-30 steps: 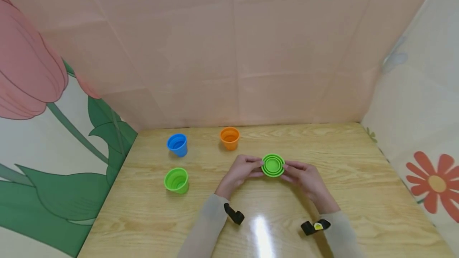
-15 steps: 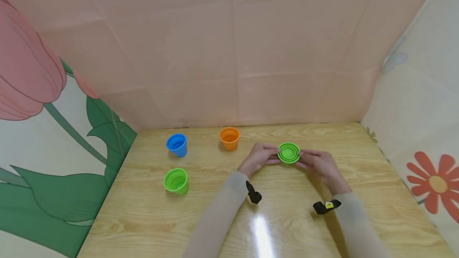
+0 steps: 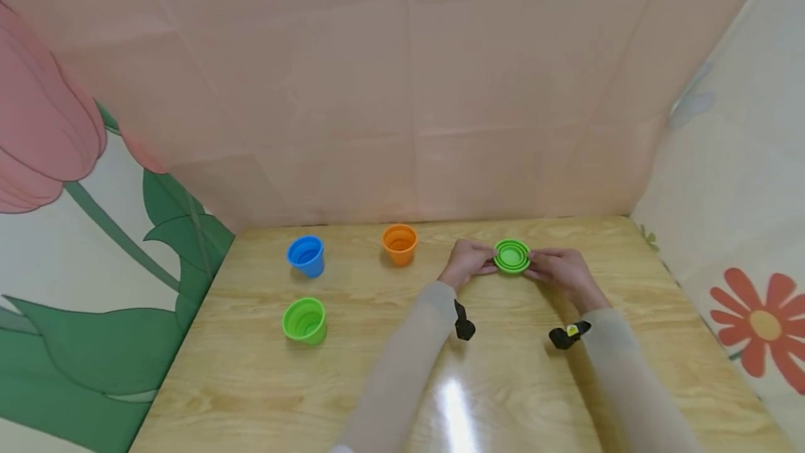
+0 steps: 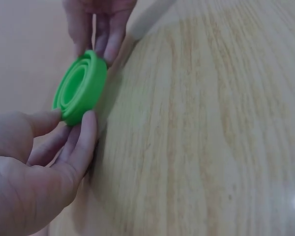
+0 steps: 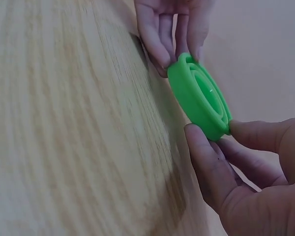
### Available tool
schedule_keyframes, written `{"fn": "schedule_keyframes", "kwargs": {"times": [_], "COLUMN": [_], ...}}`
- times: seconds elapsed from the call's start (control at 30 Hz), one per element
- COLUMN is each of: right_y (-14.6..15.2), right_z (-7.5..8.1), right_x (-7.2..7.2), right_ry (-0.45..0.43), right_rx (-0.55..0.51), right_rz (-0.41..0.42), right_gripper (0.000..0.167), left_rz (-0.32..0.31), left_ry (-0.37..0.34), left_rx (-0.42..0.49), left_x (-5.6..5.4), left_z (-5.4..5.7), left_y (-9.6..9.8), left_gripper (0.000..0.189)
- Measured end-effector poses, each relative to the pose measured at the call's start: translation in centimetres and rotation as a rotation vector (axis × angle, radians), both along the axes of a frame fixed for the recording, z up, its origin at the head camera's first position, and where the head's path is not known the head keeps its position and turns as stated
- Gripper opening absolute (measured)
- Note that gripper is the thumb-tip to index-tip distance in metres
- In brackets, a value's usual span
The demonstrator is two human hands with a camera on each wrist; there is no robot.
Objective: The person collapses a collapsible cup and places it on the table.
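Note:
A light-green collapsible cup (image 3: 512,256), folded flat into concentric rings, is held between both hands toward the back right of the table. My left hand (image 3: 468,261) pinches its left rim, thumb on top and fingers beneath. On the opposite rim my right hand (image 3: 564,273) pinches it the same way. Both wrist views show the folded cup (image 4: 81,88) from the side, just above the wood or touching it; I cannot tell which. Three expanded cups stand upright to the left: orange (image 3: 400,244), blue (image 3: 306,256) and green (image 3: 305,321).
The wooden table (image 3: 251,397) meets a pink cloth backdrop (image 3: 402,124) along its back edge. Printed panels with a tulip (image 3: 38,124) on the left and a red flower (image 3: 764,325) on the right flank the table. A bright glare lies near the front.
Both hands have carried the folded cup to the right and toward the back of the table. Their pinch on its rim stays the same. The three standing cups have kept their places.

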State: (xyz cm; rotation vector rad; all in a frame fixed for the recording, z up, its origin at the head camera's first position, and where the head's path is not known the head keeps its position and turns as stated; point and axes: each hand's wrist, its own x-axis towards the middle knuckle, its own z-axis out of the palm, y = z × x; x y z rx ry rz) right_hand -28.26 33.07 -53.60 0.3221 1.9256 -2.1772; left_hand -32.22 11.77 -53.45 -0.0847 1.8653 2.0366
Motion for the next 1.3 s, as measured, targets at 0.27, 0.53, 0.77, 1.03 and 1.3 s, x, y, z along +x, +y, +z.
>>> {"fn": "schedule_keyframes", "kwargs": {"times": [0.27, 0.53, 0.77, 1.03, 1.3], "right_y": [0.5, 0.6, 0.3, -0.3, -0.5], "right_z": [-0.3, -0.3, -0.6, -0.5, 0.5], "right_x": [-0.8, -1.0, -1.4, -1.7, -0.3], "right_ry": [-0.003, 0.063, 0.081, 0.089, 0.102], "right_rx": [0.086, 0.275, 0.354, 0.445, 0.565], "right_rz": [-0.018, -0.040, -0.108, -0.151, -0.142], "right_gripper": [0.054, 0.048, 0.042, 0.039, 0.039], "left_rz": [0.051, 0.033, 0.068, 0.075, 0.014], "left_ry": [0.026, 0.121, 0.163, 0.198, 0.283], "left_rx": [-0.193, -0.390, -0.486, -0.456, -0.418], "left_x": [-0.2, -1.2, -0.8, -0.3, 0.8], "left_z": [0.4, -0.7, -0.3, 0.0, 1.8], "left_y": [1.6, 2.3, 2.4, 2.0, -0.3], "left_gripper": [0.016, 0.011, 0.010, 0.011, 0.018]}}
